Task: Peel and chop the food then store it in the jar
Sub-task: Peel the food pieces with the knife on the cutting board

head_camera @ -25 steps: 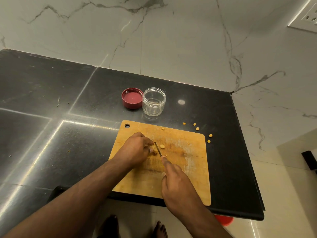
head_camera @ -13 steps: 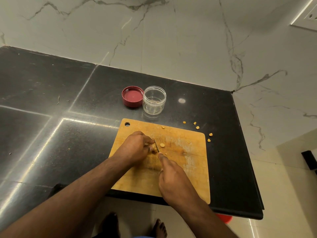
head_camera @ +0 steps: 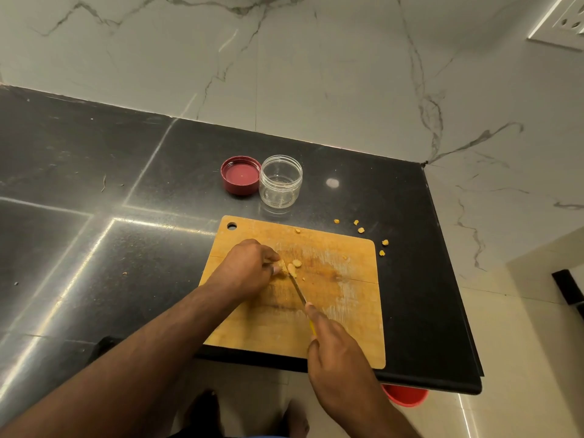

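Note:
A wooden cutting board (head_camera: 347, 311) lies on the black counter. My left hand (head_camera: 249, 267) pinches a small pale yellow piece of food (head_camera: 283, 267) on the board. My right hand (head_camera: 335, 352) grips a yellow-handled knife (head_camera: 298, 290), its blade tip touching the food. Cut slices (head_camera: 295, 263) lie just right of the blade. An empty clear jar (head_camera: 280, 181) stands behind the board, with its dark red lid (head_camera: 240, 174) upside down to its left.
Several yellow bits (head_camera: 360, 229) are scattered on the counter (head_camera: 126, 248) past the board's far right corner. The counter ends at the right edge, with floor below. A red container (head_camera: 406, 398) shows under the counter's front edge. A marble wall stands behind.
The knife has drawn back toward me, so more blade shows between my hands. My left hand still holds the food in the same place.

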`<act>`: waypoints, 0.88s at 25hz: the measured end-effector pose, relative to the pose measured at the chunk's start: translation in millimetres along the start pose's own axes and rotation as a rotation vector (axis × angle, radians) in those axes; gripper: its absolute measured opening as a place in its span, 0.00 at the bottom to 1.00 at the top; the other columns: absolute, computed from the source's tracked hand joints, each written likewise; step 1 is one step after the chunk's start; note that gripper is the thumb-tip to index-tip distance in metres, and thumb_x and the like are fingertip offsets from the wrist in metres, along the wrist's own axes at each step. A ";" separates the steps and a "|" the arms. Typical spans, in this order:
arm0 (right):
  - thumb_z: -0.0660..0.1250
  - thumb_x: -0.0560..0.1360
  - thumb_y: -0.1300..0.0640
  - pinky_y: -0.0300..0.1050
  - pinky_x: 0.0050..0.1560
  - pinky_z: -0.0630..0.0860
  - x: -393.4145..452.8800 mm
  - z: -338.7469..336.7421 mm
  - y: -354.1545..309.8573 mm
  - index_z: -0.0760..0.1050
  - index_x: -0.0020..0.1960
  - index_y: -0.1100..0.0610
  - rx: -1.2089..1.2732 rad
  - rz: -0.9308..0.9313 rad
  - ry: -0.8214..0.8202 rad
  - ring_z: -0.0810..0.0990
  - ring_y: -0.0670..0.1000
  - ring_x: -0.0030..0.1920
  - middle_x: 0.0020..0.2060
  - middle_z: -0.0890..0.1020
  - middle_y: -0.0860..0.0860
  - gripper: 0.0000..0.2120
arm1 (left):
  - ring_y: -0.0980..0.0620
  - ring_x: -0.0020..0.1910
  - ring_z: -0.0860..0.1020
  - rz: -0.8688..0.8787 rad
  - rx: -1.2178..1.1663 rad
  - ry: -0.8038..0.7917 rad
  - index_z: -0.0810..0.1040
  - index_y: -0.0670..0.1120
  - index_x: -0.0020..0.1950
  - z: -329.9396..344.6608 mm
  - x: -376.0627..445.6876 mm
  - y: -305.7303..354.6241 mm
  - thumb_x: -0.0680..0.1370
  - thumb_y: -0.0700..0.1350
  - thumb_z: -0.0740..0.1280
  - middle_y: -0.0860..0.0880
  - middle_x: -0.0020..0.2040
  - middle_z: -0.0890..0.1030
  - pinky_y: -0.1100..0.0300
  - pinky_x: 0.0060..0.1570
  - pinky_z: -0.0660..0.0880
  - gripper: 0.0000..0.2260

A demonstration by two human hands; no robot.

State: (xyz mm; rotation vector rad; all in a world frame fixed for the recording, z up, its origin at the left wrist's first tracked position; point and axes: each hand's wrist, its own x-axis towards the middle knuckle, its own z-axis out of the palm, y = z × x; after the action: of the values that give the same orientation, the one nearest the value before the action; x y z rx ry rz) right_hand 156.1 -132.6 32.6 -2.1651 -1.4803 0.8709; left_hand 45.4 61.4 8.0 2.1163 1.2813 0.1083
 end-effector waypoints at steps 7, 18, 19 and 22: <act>0.56 0.83 0.56 0.32 0.67 0.62 2.8 -20.8 6.0 0.61 0.77 0.44 0.184 0.046 0.051 0.64 0.36 0.67 0.71 0.68 0.38 0.23 | 0.53 0.55 0.73 0.001 -0.006 -0.028 0.75 0.56 0.66 1.8 -2.5 -4.8 0.79 0.49 0.70 0.51 0.63 0.74 0.61 0.53 0.72 0.15; 0.53 0.84 0.54 0.29 0.60 0.65 28.6 -7.7 -10.6 0.54 0.79 0.46 -0.057 -0.111 0.028 0.68 0.39 0.61 0.68 0.69 0.43 0.24 | 0.56 0.55 0.73 0.011 -0.099 0.081 0.81 0.52 0.63 9.0 -4.9 -9.0 0.77 0.48 0.73 0.53 0.62 0.77 0.64 0.53 0.70 0.14; 0.53 0.84 0.54 0.30 0.60 0.66 29.0 -7.3 -10.8 0.54 0.79 0.46 -0.064 -0.111 0.025 0.69 0.40 0.61 0.68 0.70 0.43 0.24 | 0.56 0.56 0.73 0.013 -0.102 0.083 0.82 0.51 0.63 9.4 -4.8 -8.9 0.77 0.47 0.73 0.53 0.62 0.77 0.64 0.53 0.70 0.14; 0.52 0.84 0.54 0.34 0.60 0.69 30.2 -7.7 -12.0 0.53 0.79 0.45 -0.070 -0.120 0.019 0.70 0.41 0.60 0.67 0.70 0.43 0.25 | 0.55 0.57 0.74 0.013 -0.100 0.084 0.82 0.51 0.63 8.2 -3.2 -8.7 0.77 0.47 0.73 0.53 0.62 0.78 0.64 0.54 0.70 0.15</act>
State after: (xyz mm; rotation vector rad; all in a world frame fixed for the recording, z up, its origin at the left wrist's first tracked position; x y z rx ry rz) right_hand 160.7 -99.8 37.2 -2.1024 -1.6349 0.7659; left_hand 40.3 57.5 -2.6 2.0543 1.2838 0.2643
